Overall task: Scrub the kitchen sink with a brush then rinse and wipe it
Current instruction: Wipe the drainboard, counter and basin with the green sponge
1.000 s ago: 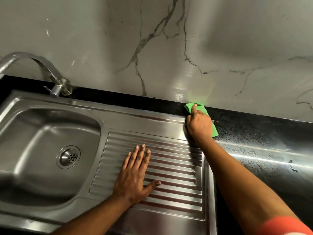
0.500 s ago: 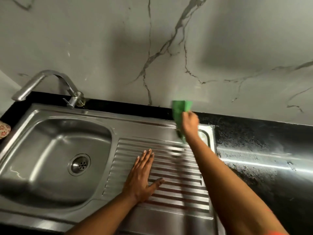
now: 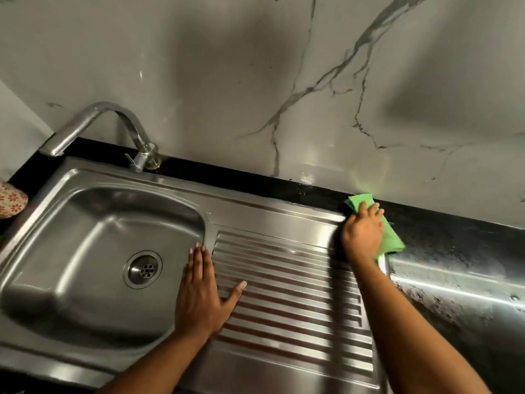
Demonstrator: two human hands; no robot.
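A stainless steel sink (image 3: 85, 177) with a round drain (image 3: 143, 269) fills the left; its ribbed drainboard (image 3: 298, 288) stretches to the right. My right hand (image 3: 362, 233) presses a folded green cloth (image 3: 390, 240) flat onto the drainboard's far right corner, where steel meets black counter. My left hand (image 3: 203, 291) lies flat, fingers together and thumb spread, on the ridge between basin and drainboard, holding nothing. No brush is in view.
A curved steel tap (image 3: 93, 123) stands behind the basin, spout pointing left. A black speckled counter (image 3: 454, 294) runs right of the sink. A grey marble-veined wall (image 3: 255, 81) rises behind. A floral patterned object (image 3: 11, 199) sits at the left edge.
My right hand with the cloth swept left onto the drainboard's back rim, then returned right to the far corner. My left hand shifted left toward the basin edge. The view moved.
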